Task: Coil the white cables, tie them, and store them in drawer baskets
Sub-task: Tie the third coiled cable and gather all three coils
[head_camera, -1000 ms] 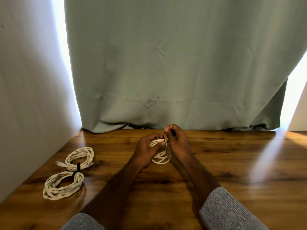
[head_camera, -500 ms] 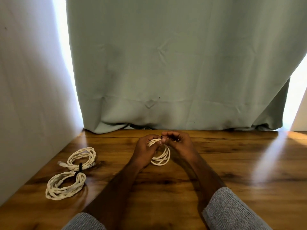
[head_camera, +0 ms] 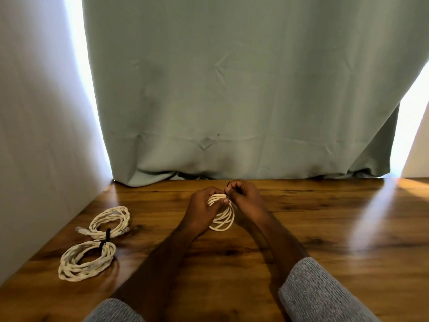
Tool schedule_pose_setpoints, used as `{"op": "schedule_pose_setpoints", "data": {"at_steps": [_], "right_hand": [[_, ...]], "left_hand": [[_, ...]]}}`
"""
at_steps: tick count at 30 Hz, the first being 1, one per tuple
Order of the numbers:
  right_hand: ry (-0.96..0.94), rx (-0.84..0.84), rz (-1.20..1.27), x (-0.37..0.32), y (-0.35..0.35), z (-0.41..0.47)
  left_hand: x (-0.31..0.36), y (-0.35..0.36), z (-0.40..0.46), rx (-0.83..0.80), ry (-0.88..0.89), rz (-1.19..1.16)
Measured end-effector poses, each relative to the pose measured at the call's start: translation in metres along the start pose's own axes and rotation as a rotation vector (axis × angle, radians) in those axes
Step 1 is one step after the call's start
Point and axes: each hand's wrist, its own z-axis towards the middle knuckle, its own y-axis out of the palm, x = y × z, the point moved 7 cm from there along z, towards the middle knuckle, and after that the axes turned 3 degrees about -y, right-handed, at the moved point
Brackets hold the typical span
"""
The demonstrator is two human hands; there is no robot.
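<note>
A small coil of white cable (head_camera: 223, 219) rests on the wooden table (head_camera: 325, 228) near its far middle. My left hand (head_camera: 204, 209) grips the coil's top left, thumb pressed on the strands. My right hand (head_camera: 243, 197) pinches a thin black tie (head_camera: 227, 187) that sticks up at the coil's top. Two more white coils lie at the left: the far coil (head_camera: 109, 223) and the near coil (head_camera: 87, 260), with a black tie (head_camera: 105, 238) where they meet.
A grey-green curtain (head_camera: 243, 101) hangs along the table's far edge. A pale wall (head_camera: 41, 135) bounds the left side. Bright light falls across the table at the right. No drawer basket is in view.
My right hand has lifted slightly, and the black tie's end shows above the coil again. The coil and my left hand stay in the same spot.
</note>
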Motion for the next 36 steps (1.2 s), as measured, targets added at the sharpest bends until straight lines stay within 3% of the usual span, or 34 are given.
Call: {"op": "schedule_pose_setpoints", "data": {"at_steps": [5,12,16,20,26,31,36], "right_hand": [[0.155,-0.066,0.186,-0.002,-0.001,-0.001],[0.217,-0.122,0.279,0.006,-0.002,-0.001],[0.133,-0.078,0.226,0.003,-0.005,0.003],[-0.013,0.018,0.118,-0.004,-0.013,0.011],[-0.140,0.078,0.062,-0.013,-0.018,0.009],[-0.146,0.104,0.117,-0.010,-0.011,0.004],[-0.141,0.143,0.130,-0.006,-0.013,0.005]], "left_hand": [[0.017,0.007,-0.004,-0.047,0.181,0.169],[0.029,0.012,-0.011,-0.084,0.234,0.199],[0.025,0.013,-0.011,-0.060,0.204,0.192],[0.012,0.013,-0.009,0.043,0.059,0.139],[0.017,0.015,-0.006,0.033,0.061,0.102],[0.014,0.014,-0.008,0.032,0.044,0.062],[0.012,0.013,-0.010,-0.012,-0.024,-0.135]]}}
